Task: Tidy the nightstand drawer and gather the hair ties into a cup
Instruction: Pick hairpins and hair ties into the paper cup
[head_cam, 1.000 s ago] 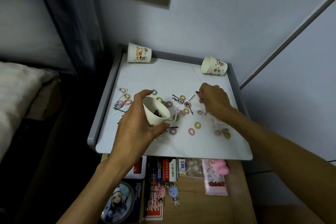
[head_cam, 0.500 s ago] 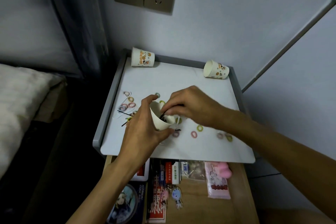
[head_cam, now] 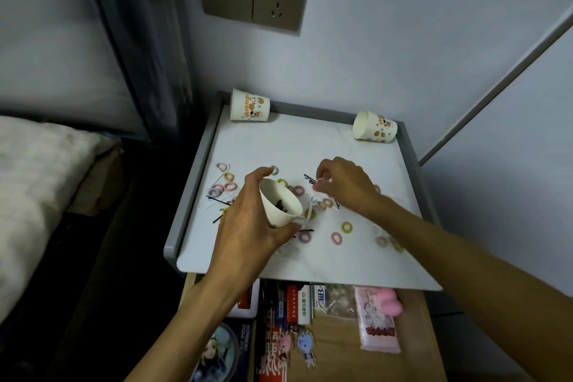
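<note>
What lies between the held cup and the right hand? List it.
Head view: a pink hair tie lies between the cup and the right hand, black hairpins just beyond.

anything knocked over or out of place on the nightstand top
Yes. The back left cup and back right cup lie tipped on their sides on the nightstand top. Hair ties and black hairpins lie scattered loose across its middle.

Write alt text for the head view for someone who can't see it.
The left hand holds a cup over the nightstand while the right hand reaches among scattered hair ties and pins. Two more cups lie on their sides at the back; the drawer below is open.
</note>
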The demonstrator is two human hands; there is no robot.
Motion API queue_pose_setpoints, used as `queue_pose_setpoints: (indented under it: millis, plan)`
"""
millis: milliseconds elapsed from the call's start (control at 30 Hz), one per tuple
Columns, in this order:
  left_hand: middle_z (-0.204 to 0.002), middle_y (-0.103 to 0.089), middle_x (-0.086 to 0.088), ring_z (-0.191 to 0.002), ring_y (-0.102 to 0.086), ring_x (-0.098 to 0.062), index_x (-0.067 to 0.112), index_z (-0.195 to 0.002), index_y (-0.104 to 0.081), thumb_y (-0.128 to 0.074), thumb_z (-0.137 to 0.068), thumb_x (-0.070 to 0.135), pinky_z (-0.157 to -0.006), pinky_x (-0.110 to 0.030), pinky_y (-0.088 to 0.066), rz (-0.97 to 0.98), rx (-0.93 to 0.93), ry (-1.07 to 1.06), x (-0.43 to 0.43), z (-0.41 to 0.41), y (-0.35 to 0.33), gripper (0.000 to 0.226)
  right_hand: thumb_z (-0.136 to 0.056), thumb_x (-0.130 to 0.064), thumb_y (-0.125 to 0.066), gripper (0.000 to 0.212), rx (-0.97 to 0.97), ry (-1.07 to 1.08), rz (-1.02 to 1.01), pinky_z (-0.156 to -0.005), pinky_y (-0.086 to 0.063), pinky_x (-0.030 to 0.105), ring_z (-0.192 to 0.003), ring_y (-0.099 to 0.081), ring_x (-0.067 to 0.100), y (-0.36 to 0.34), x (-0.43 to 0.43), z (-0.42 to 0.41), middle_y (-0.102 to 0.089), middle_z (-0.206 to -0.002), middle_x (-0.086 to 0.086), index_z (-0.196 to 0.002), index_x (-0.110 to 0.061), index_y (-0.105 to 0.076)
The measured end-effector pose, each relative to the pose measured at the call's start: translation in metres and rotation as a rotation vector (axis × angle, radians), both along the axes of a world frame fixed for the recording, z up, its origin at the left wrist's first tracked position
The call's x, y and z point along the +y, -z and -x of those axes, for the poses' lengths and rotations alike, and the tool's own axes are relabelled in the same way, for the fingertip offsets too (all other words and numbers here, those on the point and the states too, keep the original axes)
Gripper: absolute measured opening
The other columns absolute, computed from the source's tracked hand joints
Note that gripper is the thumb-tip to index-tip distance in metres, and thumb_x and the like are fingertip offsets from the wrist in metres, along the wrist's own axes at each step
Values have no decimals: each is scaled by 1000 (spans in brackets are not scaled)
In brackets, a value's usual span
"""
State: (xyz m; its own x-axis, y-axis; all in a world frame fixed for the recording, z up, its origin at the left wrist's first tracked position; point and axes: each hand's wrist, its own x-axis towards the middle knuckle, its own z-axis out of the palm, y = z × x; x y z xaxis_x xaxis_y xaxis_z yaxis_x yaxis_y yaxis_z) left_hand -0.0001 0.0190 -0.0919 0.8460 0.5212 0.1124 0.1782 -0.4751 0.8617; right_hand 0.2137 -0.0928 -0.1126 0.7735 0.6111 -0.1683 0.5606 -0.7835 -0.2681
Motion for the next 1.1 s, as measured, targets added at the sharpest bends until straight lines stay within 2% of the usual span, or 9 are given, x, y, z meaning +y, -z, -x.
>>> queue_pose_setpoints:
  millis: [100,233,367,467,567,633,767,933,1100]
  plan:
    - [-115,-57,17,-100,-58,-10,39,-133,-36,-87,-67,29,-73,-16,-44,12,5,0,2,0,2,85,-85,-18,-73,7,112,51,-131,-72,-49,25,-86,-64,17,3,1,-4,-67,-90,0,-91,-17,-69]
    - [-113,-55,19,-98,-56,-8,41,-133,-35,-88,-66,30,-70,-7,-39,4,10,-4,2,-1,3,86,-86,-8,-70,5,252,104,-263,-58,-43,8,-68,-59,5,-7,-2,-15,-65,-77,-5,-89,-12,-71]
    - [-114,-57,17,-99,-57,-9,41,-132,-35,-88,-67,30,-72,-13,-44,14,4,-1,2,-1,3,85,-87,-7,-70,6,301,128,-322,-57,-43,12,-63,-58,6,-20,-5,-30,-65,-76,-3,-89,-12,-70]
    - [-115,-58,15,-99,-57,-10,39,-133,-36,-87,-67,30,-72,-12,-41,16,6,0,1,-1,3,84,-87,-7,-69,10,283,106,-264,-64,-47,21,-71,-61,14,-20,-8,-43,-68,-81,1,-83,-16,-69]
    - [-115,-58,16,-99,-57,-9,40,-132,-35,-87,-67,31,-70,-9,-38,13,10,1,1,-1,4,84,-87,-18,-71,7,95,73,-169,-77,-47,27,-95,-60,18,-12,-13,-50,-65,-101,1,-92,-21,-68]
    - [-114,-58,16,-98,-58,-9,41,-132,-35,-87,-67,30,-70,-9,-39,19,4,0,2,-2,5,84,-87,-27,-73,18,-99,4,-115,-86,-47,35,-103,-55,20,-9,-13,-46,-58,-113,1,-103,-21,-69]
    - [-113,-57,18,-97,-57,-8,40,-132,-35,-87,-67,30,-71,-12,-42,15,4,-2,2,-1,6,84,-81,-32,-78,24,-121,-109,-72,-81,-49,34,-95,-59,19,-6,-1,-22,-66,-103,2,-99,-18,-74]
    - [-117,-59,15,-99,-59,-11,41,-132,-35,-87,-65,31,-76,-23,-48,31,5,-9,2,-2,8,85,-86,-15,-71,7,-104,-29,-59,-74,-51,28,-84,-67,18,11,10,-6,-73,-91,4,-92,-14,-76]
    - [-113,-60,13,-96,-59,-10,39,-132,-36,-88,-66,27,-69,-12,-43,35,6,-14,4,-2,8,85,-85,1,-62,28,-368,-216,149,-83,-44,32,-105,-59,27,17,18,2,-65,-111,10,-110,-11,-68]
